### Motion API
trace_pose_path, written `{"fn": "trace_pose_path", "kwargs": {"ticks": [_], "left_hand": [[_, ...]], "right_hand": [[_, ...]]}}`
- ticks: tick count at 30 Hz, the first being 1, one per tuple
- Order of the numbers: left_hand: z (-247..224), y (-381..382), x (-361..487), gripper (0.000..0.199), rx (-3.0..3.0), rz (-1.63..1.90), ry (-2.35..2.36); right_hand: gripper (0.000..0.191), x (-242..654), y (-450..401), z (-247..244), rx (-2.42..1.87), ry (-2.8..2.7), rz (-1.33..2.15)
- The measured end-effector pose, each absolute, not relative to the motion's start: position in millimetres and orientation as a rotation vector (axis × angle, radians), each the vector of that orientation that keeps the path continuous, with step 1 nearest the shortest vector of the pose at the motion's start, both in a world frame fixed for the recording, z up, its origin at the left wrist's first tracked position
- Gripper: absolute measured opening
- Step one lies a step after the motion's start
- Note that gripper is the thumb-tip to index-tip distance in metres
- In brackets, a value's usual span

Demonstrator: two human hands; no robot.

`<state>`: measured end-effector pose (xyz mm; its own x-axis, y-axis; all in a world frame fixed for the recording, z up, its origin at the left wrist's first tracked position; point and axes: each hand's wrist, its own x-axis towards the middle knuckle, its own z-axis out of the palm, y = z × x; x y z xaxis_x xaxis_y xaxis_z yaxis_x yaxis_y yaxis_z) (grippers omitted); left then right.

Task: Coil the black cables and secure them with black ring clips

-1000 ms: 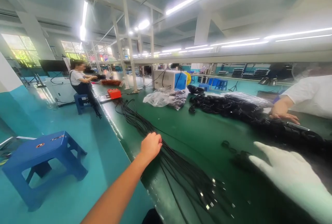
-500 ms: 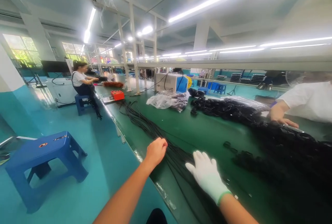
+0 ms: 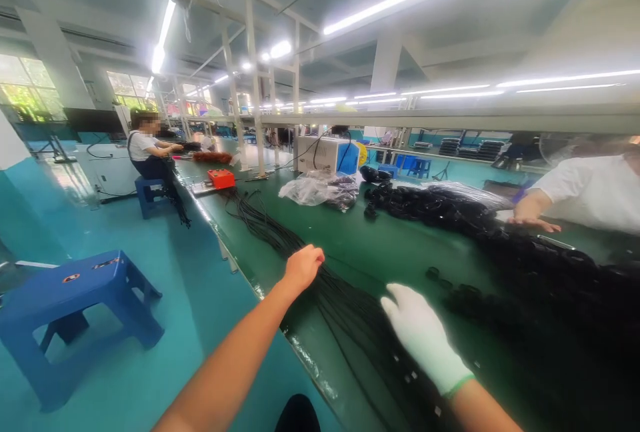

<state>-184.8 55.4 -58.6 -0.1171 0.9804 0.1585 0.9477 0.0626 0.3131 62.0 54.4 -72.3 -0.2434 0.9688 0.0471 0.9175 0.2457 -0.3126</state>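
Long black cables (image 3: 270,225) lie in a loose bundle along the green table, running from the far end toward me. My left hand (image 3: 304,268), bare, is closed over the middle of that bundle, with cables passing beneath it. Its fingertips are hidden, so how many strands it grips does not show. My right hand (image 3: 423,332) wears a white glove with a green cuff. Just right of the cables it hovers, fingers loosely bent and thumb apart, with nothing visible in it. Small white pieces (image 3: 410,377) appear among the dark cables near its wrist.
A heap of black parts (image 3: 445,212) stretches along the table's right side, where a co-worker's hand (image 3: 535,213) rests. Farther back are a plastic bag (image 3: 320,189), a white-and-blue machine (image 3: 320,154) and a red box (image 3: 221,179). A blue stool (image 3: 85,292) stands left.
My gloved right hand has moved right, away from the cables, and its spread fingers have bent. The left hand stays closed at the bundle. The view has shifted slightly.
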Motion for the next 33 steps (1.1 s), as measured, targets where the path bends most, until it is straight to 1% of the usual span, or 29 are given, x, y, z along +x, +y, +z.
{"fn": "trace_pose_path", "kwargs": {"ticks": [5, 9, 11, 12, 14, 15, 17, 18, 20, 21, 23, 25, 26, 27, 29, 33], "left_hand": [[-67, 82, -152, 0.024, 2.277, 0.372, 1.894], [-76, 85, -137, 0.023, 2.387, 0.349, 1.770], [-72, 82, -135, 0.018, 2.406, 0.435, 1.792], [-68, 80, -135, 0.016, 2.409, 0.503, 1.815], [-54, 77, -133, 0.019, 2.411, 0.669, 1.856], [-46, 76, -131, 0.022, 2.411, 0.754, 1.868], [-31, 76, -124, 0.026, 2.417, 0.891, 1.869], [-25, 76, -119, 0.026, 2.425, 0.930, 1.859], [-16, 74, -106, 0.023, 2.452, 0.941, 1.828], [-12, 71, -98, 0.022, 2.472, 0.929, 1.809], [-8, 57, -79, 0.024, 2.518, 0.920, 1.772], [-5, 37, -57, 0.029, 2.587, 0.931, 1.630], [-3, 25, -46, 0.029, 2.617, 0.914, 1.491], [-1, 13, -35, 0.027, 2.627, 0.875, 1.325], [4, -8, -19, 0.020, 2.578, 0.778, 1.092], [13, -20, -4, 0.015, 2.523, 0.695, 0.970]], "right_hand": [[0.046, 102, 54, -48, -1.786, -2.141, 0.332], [0.046, 107, 44, -48, -1.733, -2.154, 0.379], [0.048, 102, 41, -53, -1.692, -2.193, 0.337], [0.051, 99, 41, -55, -1.671, -2.220, 0.269], [0.057, 94, 43, -56, -1.647, -2.279, 0.073], [0.055, 93, 45, -53, -1.653, -2.304, -0.006], [0.041, 95, 48, -44, -1.689, -2.340, -0.078], [0.036, 98, 48, -37, -1.722, -2.336, -0.025], [0.033, 106, 45, -23, -1.796, -2.291, 0.255], [0.033, 112, 41, -17, -1.821, -2.255, 0.456], [0.033, 125, 30, -7, -1.790, -2.108, 1.022], [0.032, 140, 14, -1, -1.531, -1.855, 1.615], [0.032, 147, 6, -1, -1.332, -1.691, 1.861], [0.031, 153, -3, -2, -1.129, -1.540, 2.034], [0.032, 163, -20, -7, -0.821, -1.378, 2.205], [0.039, 169, -38, -33, -0.447, -1.144, 2.489]]}}
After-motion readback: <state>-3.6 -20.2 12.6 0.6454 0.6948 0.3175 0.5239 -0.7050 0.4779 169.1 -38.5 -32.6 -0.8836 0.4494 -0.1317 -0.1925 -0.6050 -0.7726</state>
